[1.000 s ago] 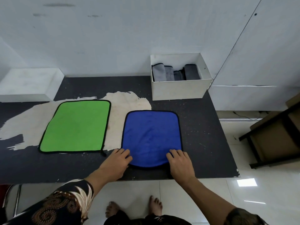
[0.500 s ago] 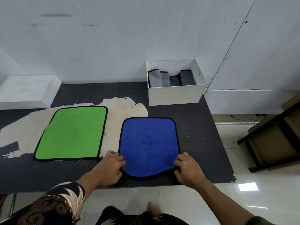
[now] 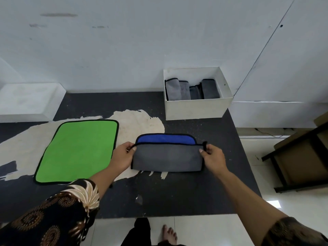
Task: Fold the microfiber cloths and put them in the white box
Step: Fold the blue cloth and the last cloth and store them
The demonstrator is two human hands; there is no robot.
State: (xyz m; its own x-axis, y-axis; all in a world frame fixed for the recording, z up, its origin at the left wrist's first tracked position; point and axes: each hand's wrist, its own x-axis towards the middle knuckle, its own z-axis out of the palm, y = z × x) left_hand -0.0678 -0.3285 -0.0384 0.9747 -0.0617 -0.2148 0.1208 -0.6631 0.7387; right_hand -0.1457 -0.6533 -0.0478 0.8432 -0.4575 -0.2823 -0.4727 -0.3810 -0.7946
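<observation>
- The blue cloth (image 3: 166, 139) lies on the dark table (image 3: 177, 196), in front of the person, with its near half folded away from the person, so that the grey underside (image 3: 167, 159) faces up and only a strip of blue shows along the far edge.
- The left hand (image 3: 122, 157) pinches the folded cloth's upper left corner, with its fingers (image 3: 132, 149) closed on the black trim.
- The right hand (image 3: 213, 158) pinches the upper right corner in the same way, thumb and fingers shut on the trim, where a small black loop (image 3: 205, 145) stands up beside the thumb.
- The folded edge stops just short of the cloth's far edge, so the two edges are not lined up.
- The green cloth (image 3: 78, 151) lies flat and unfolded on the table, left of the blue one, close to the left hand but apart from it.
- It rests partly on a pale worn patch (image 3: 142, 121) of the table top, which also reaches under the blue cloth's left part.
- The white box (image 3: 197, 109) stands at the table's far right corner, against the wall, well beyond the blue cloth.
- Inside it several folded grey cloths (image 3: 184, 89) stand on edge side by side.
- A patterned sleeve (image 3: 53, 215) covers the left upper arm; a bare foot (image 3: 169, 235) shows on the tiled floor below the table's edge.
</observation>
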